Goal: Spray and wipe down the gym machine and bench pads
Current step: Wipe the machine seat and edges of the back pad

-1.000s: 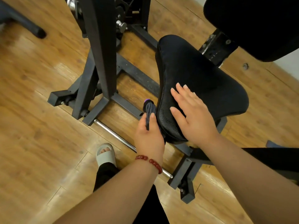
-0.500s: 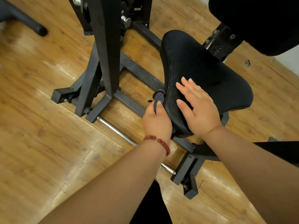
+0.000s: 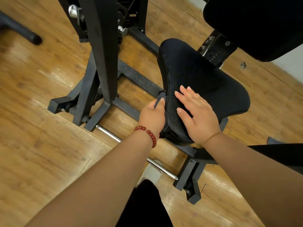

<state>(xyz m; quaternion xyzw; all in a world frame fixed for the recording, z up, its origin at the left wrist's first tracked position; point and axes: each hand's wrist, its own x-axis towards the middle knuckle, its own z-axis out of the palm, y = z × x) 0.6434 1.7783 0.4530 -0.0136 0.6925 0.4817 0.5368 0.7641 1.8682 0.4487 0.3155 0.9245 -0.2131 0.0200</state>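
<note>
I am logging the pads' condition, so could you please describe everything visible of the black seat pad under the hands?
The black seat pad is roughly triangular with rounded corners, covered in what looks like finely textured vinyl, seamed along its edge. It sits on the black steel machine frame. The right hand lies flat on its near top; the left hand holds a dark grey cloth against its left side.

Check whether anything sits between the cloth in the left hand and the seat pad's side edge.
Nothing visible does. The left hand holds the cloth against the seat pad along its left side edge. The right hand lies flat on top of the pad, not between them; the frame upright stands apart.
</note>
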